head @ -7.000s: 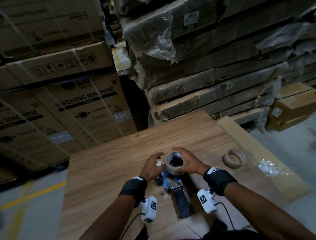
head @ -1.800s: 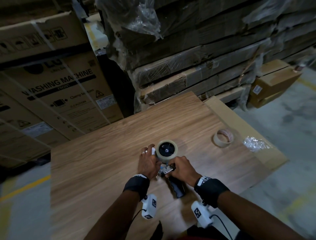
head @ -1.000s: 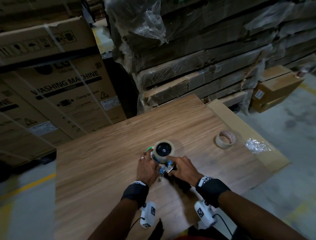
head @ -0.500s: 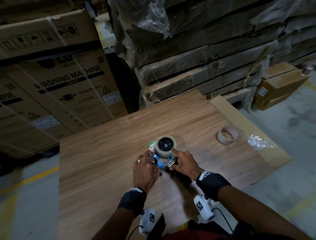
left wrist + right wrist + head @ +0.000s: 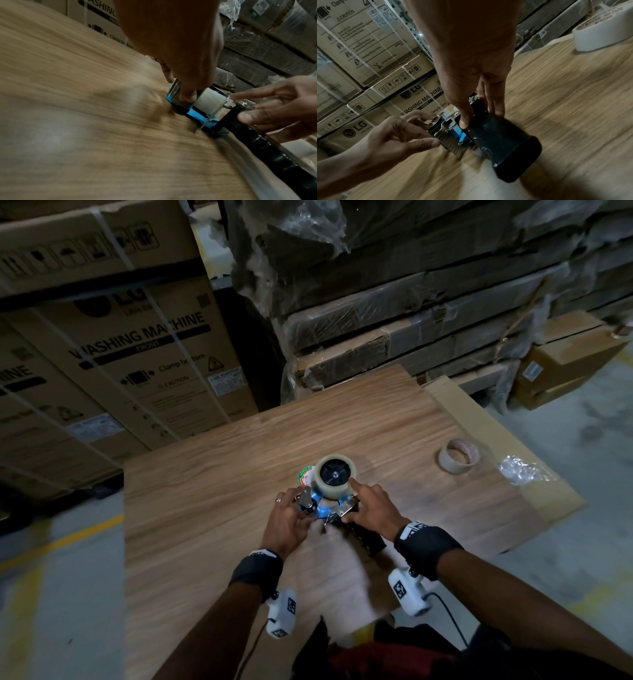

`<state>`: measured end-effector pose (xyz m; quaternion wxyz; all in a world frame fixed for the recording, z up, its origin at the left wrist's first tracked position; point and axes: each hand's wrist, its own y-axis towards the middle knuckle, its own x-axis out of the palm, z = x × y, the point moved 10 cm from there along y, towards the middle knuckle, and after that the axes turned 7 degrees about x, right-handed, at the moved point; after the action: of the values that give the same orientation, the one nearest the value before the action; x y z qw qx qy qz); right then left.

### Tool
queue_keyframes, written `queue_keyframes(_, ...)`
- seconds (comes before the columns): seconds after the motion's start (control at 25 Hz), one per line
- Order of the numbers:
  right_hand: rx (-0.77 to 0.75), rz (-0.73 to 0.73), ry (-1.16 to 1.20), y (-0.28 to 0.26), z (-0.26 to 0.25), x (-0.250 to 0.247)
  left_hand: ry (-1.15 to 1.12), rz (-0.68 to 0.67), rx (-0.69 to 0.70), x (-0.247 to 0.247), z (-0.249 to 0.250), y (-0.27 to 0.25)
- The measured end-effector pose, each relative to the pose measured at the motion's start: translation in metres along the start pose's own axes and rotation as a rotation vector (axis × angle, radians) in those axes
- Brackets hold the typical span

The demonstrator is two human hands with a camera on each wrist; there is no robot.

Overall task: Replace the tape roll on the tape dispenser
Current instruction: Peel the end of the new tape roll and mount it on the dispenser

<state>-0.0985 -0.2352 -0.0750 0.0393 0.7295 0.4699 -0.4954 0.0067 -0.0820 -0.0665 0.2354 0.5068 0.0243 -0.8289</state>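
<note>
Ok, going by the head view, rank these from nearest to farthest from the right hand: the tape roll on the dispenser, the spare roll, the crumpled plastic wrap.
1. Tape roll on the dispenser: touching the right hand's forefinger, just ahead of it.
2. Spare roll: lying flat on the table, off to the right.
3. Crumpled plastic wrap: farther right, on the cardboard strip beyond the spare roll.
</note>
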Motion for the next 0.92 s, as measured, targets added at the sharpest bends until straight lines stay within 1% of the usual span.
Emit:
queue_keyframes(0.2,0.021,-0.009,-0.009,-0.002,-0.001,0.0,-0.007,-0.114,0.058,0.008,-0.013,0.007)
queue_keyframes(0.32,0.02,0.002,-0.019,-0.003,-0.001,0.0,-0.017,-0.099,0.09,0.0,-0.009,0.01)
queue_keyframes(0.48,-0.001,0.014,-0.023,-0.002,-0.002,-0.001,-0.008,-0.074,0.125,-0.005,0.009,0.007)
queue_keyframes(0.56,-0.02,0.03,-0.083,-0.003,-0.004,0.001,0.026,-0.073,0.132,-0.005,0.014,0.005)
queue_keyframes(0.6,-0.052,0.047,-0.158,-0.006,-0.01,0.003,0.017,-0.08,0.119,-0.006,0.013,0.004)
queue_keyframes(0.64,-0.117,0.071,-0.245,-0.01,-0.019,0.007,0.003,-0.08,0.109,-0.007,0.011,0.003)
queue_keyframes(0.8,-0.494,0.142,-0.438,-0.037,-0.061,0.033,-0.014,-0.103,0.105,-0.007,0.003,-0.002)
queue_keyframes(0.84,-0.547,0.151,-0.471,-0.039,-0.066,0.039,-0.016,-0.096,0.106,-0.009,0.003,-0.003)
queue_keyframes(0.92,-0.57,0.145,-0.473,-0.037,-0.068,0.045,-0.039,-0.076,0.085,-0.009,0.001,-0.005)
